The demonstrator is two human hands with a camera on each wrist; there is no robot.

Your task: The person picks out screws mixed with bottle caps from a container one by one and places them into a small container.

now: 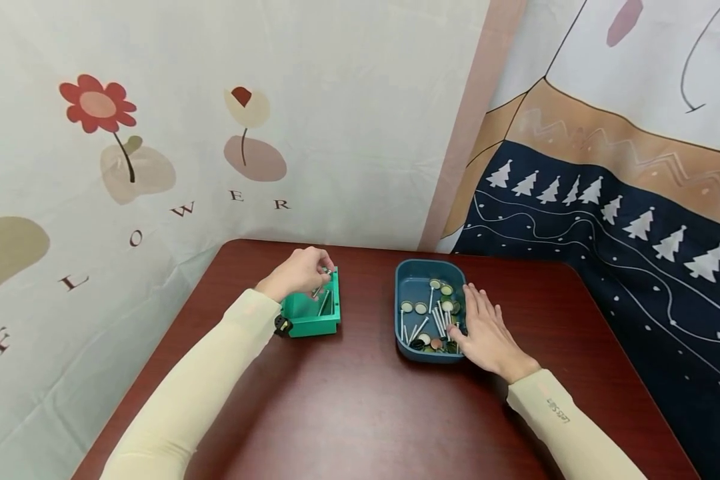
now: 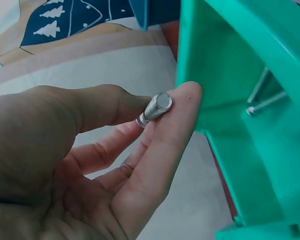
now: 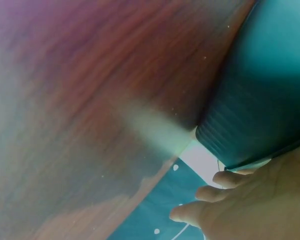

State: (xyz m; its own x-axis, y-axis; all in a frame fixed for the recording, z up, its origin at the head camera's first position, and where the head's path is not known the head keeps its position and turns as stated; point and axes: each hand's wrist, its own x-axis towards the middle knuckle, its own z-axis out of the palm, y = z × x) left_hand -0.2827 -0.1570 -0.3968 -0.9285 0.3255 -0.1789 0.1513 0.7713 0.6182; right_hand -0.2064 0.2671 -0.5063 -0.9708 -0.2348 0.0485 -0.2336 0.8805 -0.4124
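Observation:
Over the green box (image 1: 313,325), the left hand (image 1: 300,273) pinches a metal bolt (image 2: 157,106) between thumb and fingertips. Two other bolts (image 2: 267,103) lie inside that box (image 2: 260,165). The right hand (image 1: 489,333) rests with fingers extended along the right rim of the blue bin (image 1: 401,293), its thumb over the edge. Several long bolts (image 1: 439,321) and round discs (image 1: 421,308) lie in the bin. In the right wrist view, the hand (image 3: 255,200) is beside the bin's outer wall (image 3: 260,110).
Both containers stand on a dark red wooden table (image 1: 360,407), the green one left of the blue one. A printed cloth (image 1: 348,133) hangs behind the table's back edge and down its right side. A small black object (image 1: 283,326) is at the left wrist.

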